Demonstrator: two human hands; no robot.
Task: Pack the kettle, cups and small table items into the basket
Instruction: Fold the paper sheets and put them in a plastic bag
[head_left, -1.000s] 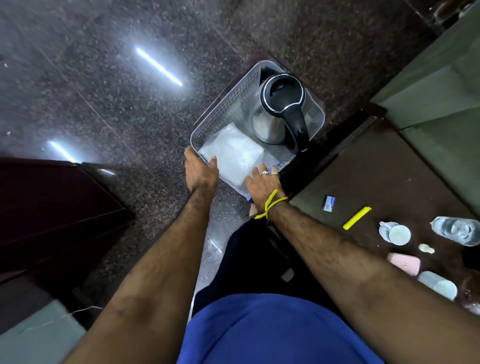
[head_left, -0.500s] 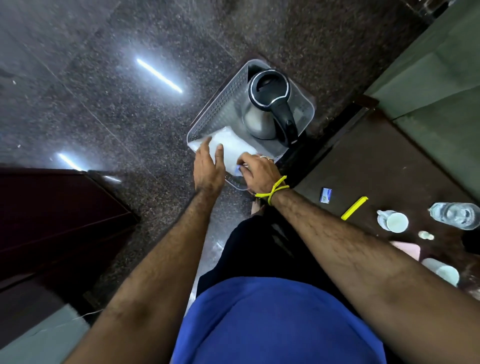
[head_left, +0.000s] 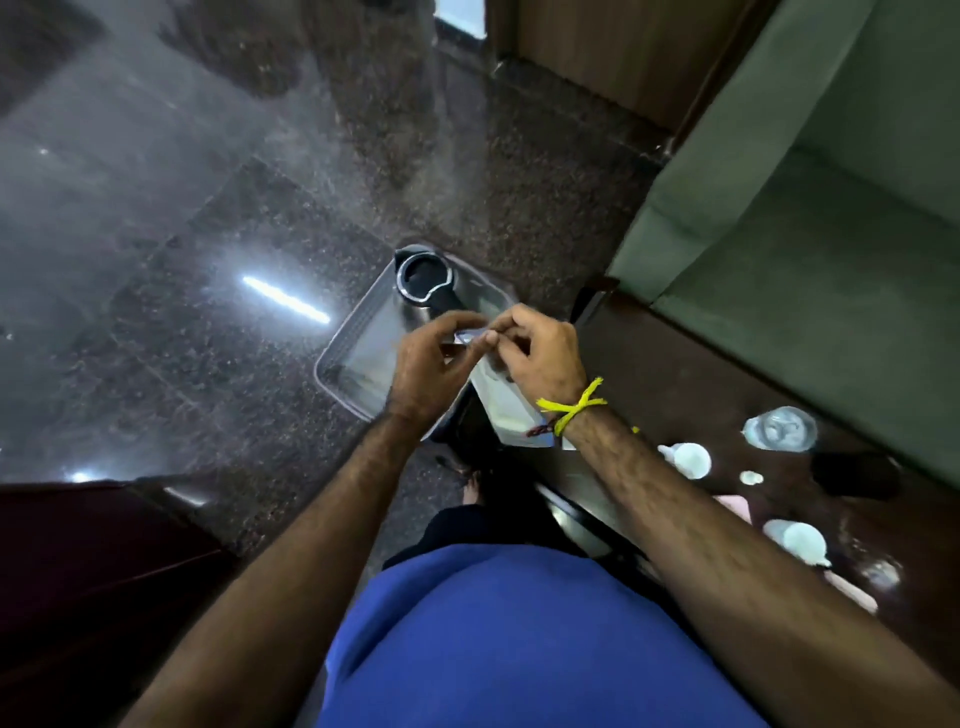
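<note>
A clear plastic basket (head_left: 343, 358) sits on the dark stone floor with a steel kettle (head_left: 423, 278) with a black lid standing in its far end. Above the basket, my left hand (head_left: 431, 364) and my right hand (head_left: 540, 353) both pinch the top edge of a clear plastic bag (head_left: 506, 405), which hangs down below my right hand. Two white cups (head_left: 691, 460) (head_left: 800, 540) rest on the dark wooden table (head_left: 675, 374) at the right.
On the table also lie a clear water bottle (head_left: 779, 428), a small white item (head_left: 750, 477), a pink object (head_left: 735, 506) and a black object (head_left: 852, 473). A green sofa (head_left: 831, 208) runs behind the table. Dark furniture (head_left: 78, 571) stands at the lower left.
Both hands lifted the plastic bag out of the basket and now hold it up by its top edge. The view has pulled back and tilted up.
</note>
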